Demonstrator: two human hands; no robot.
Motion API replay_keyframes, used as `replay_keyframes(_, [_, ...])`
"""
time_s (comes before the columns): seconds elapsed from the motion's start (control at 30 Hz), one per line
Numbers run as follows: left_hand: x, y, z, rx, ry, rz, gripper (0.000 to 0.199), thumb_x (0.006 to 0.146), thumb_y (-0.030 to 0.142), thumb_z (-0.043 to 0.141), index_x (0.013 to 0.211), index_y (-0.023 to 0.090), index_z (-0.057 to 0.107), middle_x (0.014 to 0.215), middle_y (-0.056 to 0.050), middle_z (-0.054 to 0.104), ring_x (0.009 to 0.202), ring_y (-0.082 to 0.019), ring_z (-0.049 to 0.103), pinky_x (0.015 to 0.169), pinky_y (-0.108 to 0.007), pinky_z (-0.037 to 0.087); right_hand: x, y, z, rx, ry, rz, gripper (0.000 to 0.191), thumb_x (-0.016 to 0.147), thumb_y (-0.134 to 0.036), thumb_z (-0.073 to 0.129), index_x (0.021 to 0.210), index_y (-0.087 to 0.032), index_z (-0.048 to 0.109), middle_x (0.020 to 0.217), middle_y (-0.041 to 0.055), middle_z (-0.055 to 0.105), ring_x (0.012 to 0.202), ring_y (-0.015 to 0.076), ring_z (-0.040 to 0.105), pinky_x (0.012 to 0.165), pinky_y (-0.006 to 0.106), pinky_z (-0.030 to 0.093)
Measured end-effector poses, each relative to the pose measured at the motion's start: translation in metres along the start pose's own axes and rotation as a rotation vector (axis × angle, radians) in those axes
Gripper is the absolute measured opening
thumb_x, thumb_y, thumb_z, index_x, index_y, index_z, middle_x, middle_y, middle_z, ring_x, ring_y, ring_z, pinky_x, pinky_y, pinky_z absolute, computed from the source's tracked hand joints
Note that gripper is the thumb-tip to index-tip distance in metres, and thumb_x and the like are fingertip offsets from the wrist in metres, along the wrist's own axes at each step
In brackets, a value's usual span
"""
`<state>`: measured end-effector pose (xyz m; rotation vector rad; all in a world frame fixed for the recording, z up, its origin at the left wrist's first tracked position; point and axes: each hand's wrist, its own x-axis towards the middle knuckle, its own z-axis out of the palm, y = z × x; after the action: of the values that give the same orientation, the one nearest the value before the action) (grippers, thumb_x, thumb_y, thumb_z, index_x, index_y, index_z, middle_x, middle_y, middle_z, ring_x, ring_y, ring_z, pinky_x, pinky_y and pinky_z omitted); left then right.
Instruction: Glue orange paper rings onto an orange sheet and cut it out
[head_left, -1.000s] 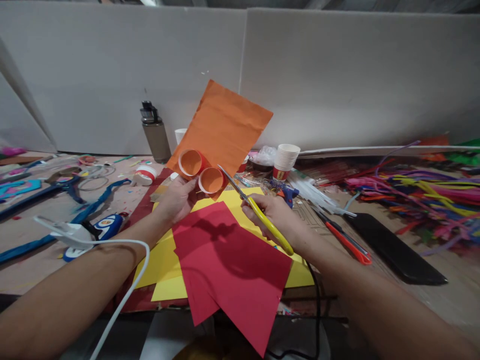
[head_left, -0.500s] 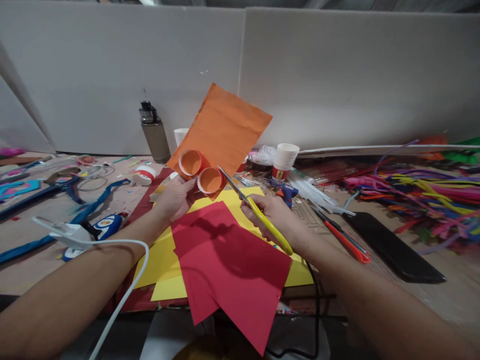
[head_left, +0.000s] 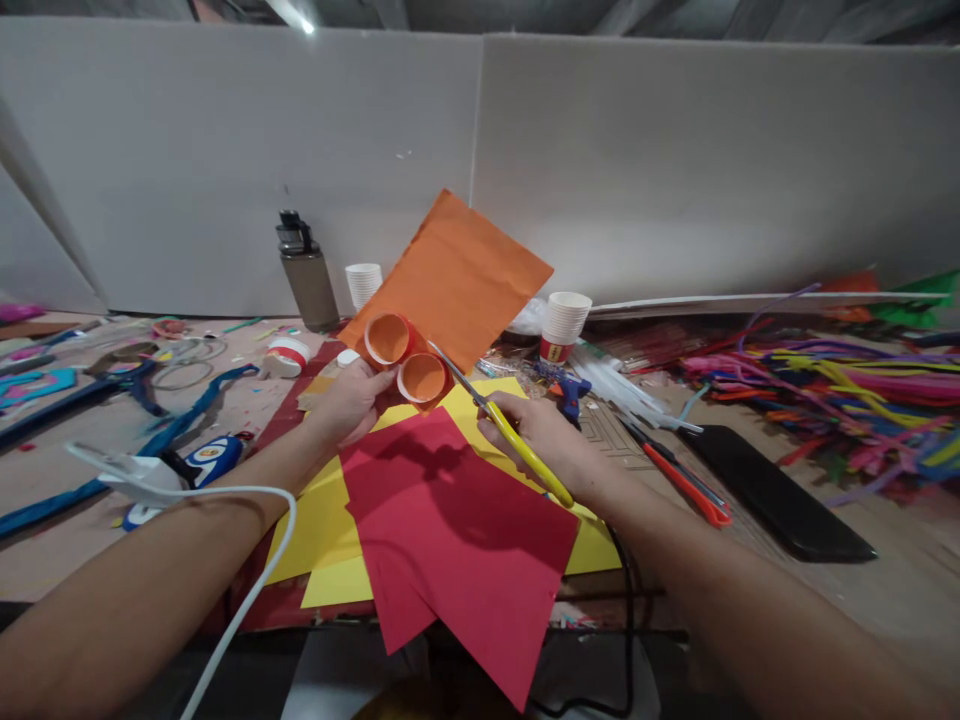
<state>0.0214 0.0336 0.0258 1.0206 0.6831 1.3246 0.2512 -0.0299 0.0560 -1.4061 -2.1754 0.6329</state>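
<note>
Both my forearms are bare to the edge of view, with no sleeves, and my left hand (head_left: 346,402) and right hand (head_left: 541,436) are ungloved.

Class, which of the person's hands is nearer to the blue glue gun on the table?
Right. The right hand, holding yellow scissors, sits just beside the glue gun; the left hand is farther off.

Orange is shown on the paper sheet (head_left: 457,280) and both cups (head_left: 405,358) (white rims), yellow on the scissors handles (head_left: 529,458), red on the card (head_left: 457,530).
</note>
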Motion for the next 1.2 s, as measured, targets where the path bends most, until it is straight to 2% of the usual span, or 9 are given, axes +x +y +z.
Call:
replay_keyframes(0.17, [0.0,0.005,0.0,-0.009,-0.002,-0.006,0.033,0.072,0.014,0.074,0.104,0.015,0.066,0.101,-0.008,0.073,0.1,-0.026,0.068,0.087,-0.041,0.058,-0.001,-0.002,-0.001,0.028,0.006,0.019,0.022,0.088,-0.037,0.05,0.074,-0.02,0.053,0.06,-0.0024,0.05,0.052,0.0102,0.044,0.051,0.024,0.028])
replay_keyframes(0.37, [0.002,0.006,-0.007,0.056,-0.057,-0.078,0.031,0.068,0.017,0.078,0.096,0.014,0.068,0.098,-0.01,0.073,0.1,-0.027,0.068,0.085,-0.04,0.058,-0.001,-0.002,-0.005,0.017,-0.031,-0.017,0.022,0.089,-0.036,0.049,0.075,-0.019,0.052,0.068,0.0001,0.055,0.059,0.0116,0.049,0.054,0.025,0.031])
replay_keyframes(0.47, [0.001,0.001,-0.006,0.062,-0.067,-0.101,0.034,0.067,0.017,0.079,0.099,0.015,0.067,0.101,-0.009,0.073,0.098,-0.026,0.068,0.084,-0.04,0.058,-0.001,0.001,-0.002,-0.002,-0.034,-0.064,0.02,0.089,-0.035,0.049,0.077,-0.019,0.051,0.071,-0.0004,0.056,0.062,0.0118,0.049,0.056,0.025,0.032])
replay_keyframes(0.6, [-0.003,-0.003,-0.001,0.022,-0.074,-0.089,0.036,0.07,0.018,0.077,0.104,0.016,0.064,0.105,-0.009,0.072,0.094,-0.025,0.069,0.083,-0.04,0.058,-0.001,0.004,0.004,0.031,0.008,-0.064,0.016,0.089,-0.032,0.047,0.079,-0.02,0.05,0.065,-0.003,0.053,0.057,0.0105,0.047,0.054,0.024,0.032])
replay_keyframes(0.97, [-0.005,-0.005,0.0,0.005,-0.068,-0.083,0.037,0.068,0.02,0.08,0.102,0.016,0.064,0.101,-0.008,0.073,0.091,-0.024,0.069,0.079,-0.037,0.059,-0.002,0.005,0.016,0.087,0.092,-0.017,0.02,0.09,-0.032,0.044,0.078,-0.02,0.054,0.055,-0.0047,0.048,0.049,0.009,0.044,0.049,0.022,0.03])
replay_keyframes(1.2, [-0.007,-0.002,0.004,-0.047,-0.074,-0.149,0.031,0.07,0.013,0.074,0.099,0.015,0.065,0.095,-0.006,0.073,0.089,-0.021,0.069,0.084,-0.037,0.057,-0.001,0.009,0.02,0.078,0.076,0.0,0.015,0.087,-0.029,0.045,0.076,-0.021,0.051,0.056,-0.0045,0.052,0.049,0.0088,0.046,0.048,0.021,0.03])
